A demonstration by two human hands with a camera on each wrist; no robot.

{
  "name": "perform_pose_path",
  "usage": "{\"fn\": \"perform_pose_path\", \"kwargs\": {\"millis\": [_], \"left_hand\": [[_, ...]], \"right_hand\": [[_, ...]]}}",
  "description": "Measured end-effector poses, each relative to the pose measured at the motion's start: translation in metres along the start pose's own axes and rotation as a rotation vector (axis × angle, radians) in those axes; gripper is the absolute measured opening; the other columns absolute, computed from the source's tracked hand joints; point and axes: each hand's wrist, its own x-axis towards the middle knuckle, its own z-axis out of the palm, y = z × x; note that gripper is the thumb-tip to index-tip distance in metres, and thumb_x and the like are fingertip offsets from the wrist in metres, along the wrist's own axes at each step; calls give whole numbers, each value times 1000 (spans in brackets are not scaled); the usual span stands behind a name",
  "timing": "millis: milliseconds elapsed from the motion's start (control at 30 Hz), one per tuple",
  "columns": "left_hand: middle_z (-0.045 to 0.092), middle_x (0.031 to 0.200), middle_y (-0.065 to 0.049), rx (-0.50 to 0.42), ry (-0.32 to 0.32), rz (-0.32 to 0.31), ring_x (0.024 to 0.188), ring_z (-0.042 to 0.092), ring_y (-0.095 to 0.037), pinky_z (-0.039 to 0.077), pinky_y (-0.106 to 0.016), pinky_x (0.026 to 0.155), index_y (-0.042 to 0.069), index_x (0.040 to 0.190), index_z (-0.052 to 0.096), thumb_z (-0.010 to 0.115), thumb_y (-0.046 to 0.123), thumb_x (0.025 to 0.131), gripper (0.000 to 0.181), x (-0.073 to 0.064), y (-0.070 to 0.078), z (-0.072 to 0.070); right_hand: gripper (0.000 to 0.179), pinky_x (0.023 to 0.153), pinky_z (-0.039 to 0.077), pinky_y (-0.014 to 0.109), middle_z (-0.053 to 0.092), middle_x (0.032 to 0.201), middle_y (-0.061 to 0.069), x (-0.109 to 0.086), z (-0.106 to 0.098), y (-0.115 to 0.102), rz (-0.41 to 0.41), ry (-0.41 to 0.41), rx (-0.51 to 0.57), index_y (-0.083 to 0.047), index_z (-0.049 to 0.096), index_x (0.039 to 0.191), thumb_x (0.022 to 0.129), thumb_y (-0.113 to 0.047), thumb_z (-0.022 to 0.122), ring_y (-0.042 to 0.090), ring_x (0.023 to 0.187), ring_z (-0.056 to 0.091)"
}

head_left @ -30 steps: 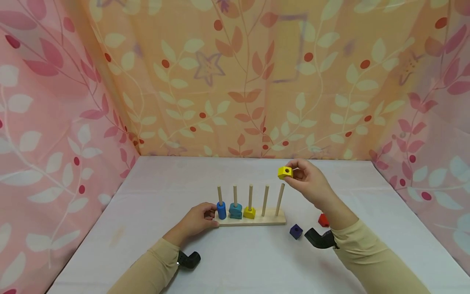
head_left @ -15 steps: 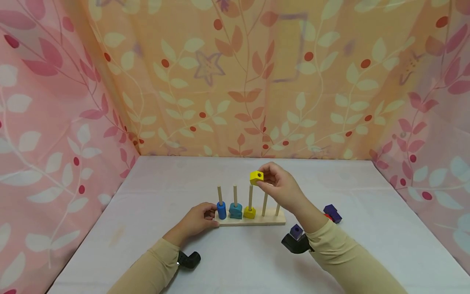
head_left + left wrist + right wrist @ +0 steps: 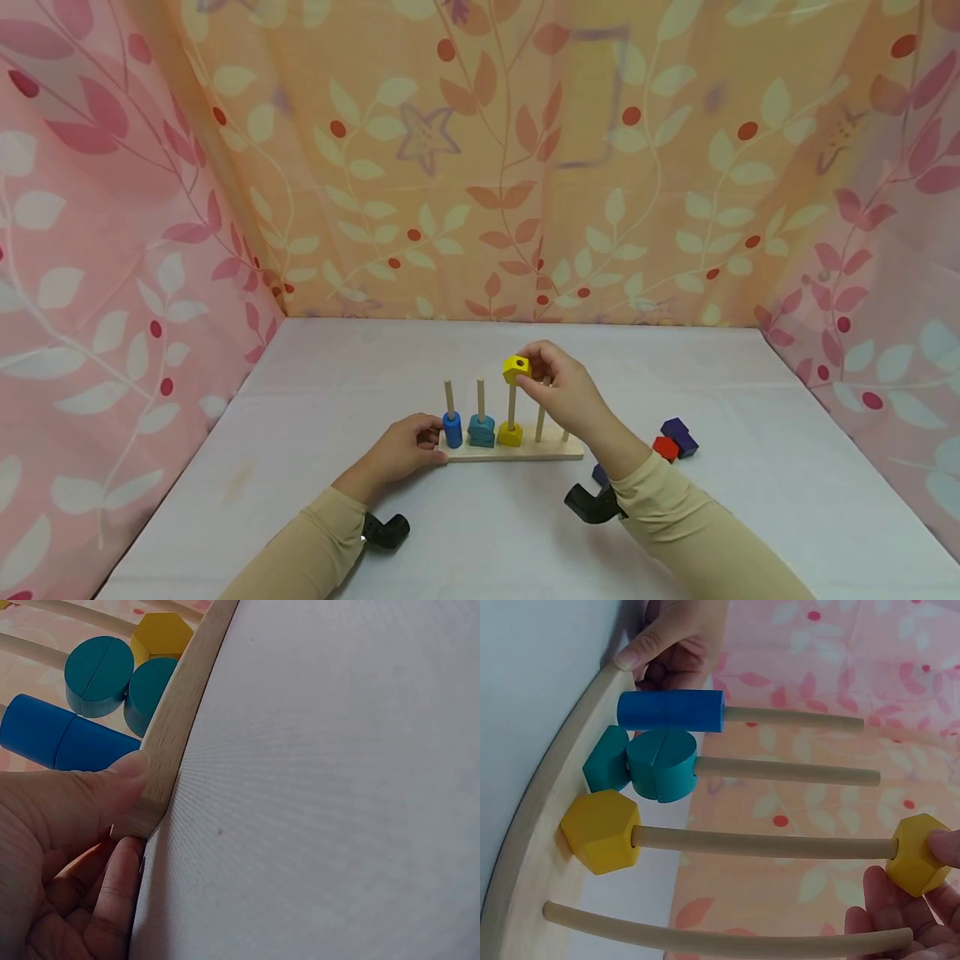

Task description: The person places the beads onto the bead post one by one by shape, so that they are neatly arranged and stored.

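Note:
My left hand (image 3: 401,450) holds the left end of a wooden peg stacker's base (image 3: 551,451), thumb on one face and fingers behind, as the left wrist view shows. My right hand (image 3: 572,392) pinches a yellow hexagonal block (image 3: 913,862) at the top of the third peg (image 3: 772,842). In the right wrist view the peg's tip meets the block's hole; how deep it sits I cannot tell. Another yellow block (image 3: 510,435) rests at the foot of that peg. Teal blocks (image 3: 482,431) are on the second peg, blue blocks (image 3: 452,431) on the first. My right hand partly hides the two right pegs.
On the white tabletop (image 3: 360,367), right of the stacker, lie a purple block (image 3: 680,437) and a red block (image 3: 664,448). Another purple block (image 3: 599,474) is partly hidden by my right forearm. Black wrist cameras (image 3: 591,504) stick out from both sleeves. Patterned curtains surround the table.
My right hand has carried the yellow block leftward from beyond the fifth peg to the third peg's top, then slightly lower. My left hand stays on the base.

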Motion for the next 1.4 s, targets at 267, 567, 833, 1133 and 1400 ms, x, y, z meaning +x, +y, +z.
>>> {"fn": "perform_pose_path", "kwargs": {"millis": [267, 567, 833, 1133, 1400], "left_hand": [[58, 93, 2, -1, 0, -9, 86, 53, -12, 45, -29, 78, 10, 108, 60, 78, 19, 72, 41, 0, -2, 1], [57, 92, 3, -3, 2, -12, 85, 53, -13, 45, -28, 76, 10, 107, 60, 78, 19, 72, 40, 1, -2, 1], [57, 92, 2, -4, 0, -21, 85, 52, -13, 44, -29, 77, 11, 107, 60, 78, 19, 72, 40, 1, -1, 1], [57, 92, 2, -8, -6, -25, 85, 52, -13, 44, -30, 77, 11, 108, 60, 78, 20, 72, 41, 1, -2, 1], [57, 92, 2, -8, -4, -23, 85, 52, -13, 44, -30, 78, 11, 108, 60, 77, 19, 72, 41, 0, -1, 0]], "right_hand": [[41, 75, 49, 27, 59, 100, 6, 1, 7, 4, 72, 17, 71, -12, 48, 120, 84, -8, 66, 20, 85, 54], [54, 78, 50, 29, 59, 102, 8, -4, 19, 19, 166, 64, 185, -12, 39, 128, 82, -5, 67, 20, 86, 56], [31, 77, 47, 23, 54, 98, 9, -11, 33, 37, 263, 98, 247, -5, 51, 106, 80, -5, 68, 20, 87, 52], [25, 79, 45, 32, 58, 92, 8, -16, 46, 57, 325, 96, 188, -4, 53, 95, 78, -7, 71, 20, 85, 53], [24, 82, 46, 36, 59, 91, 7, -17, 51, 69, 337, 85, 150, -6, 53, 93, 78, -5, 71, 20, 85, 55]]}}
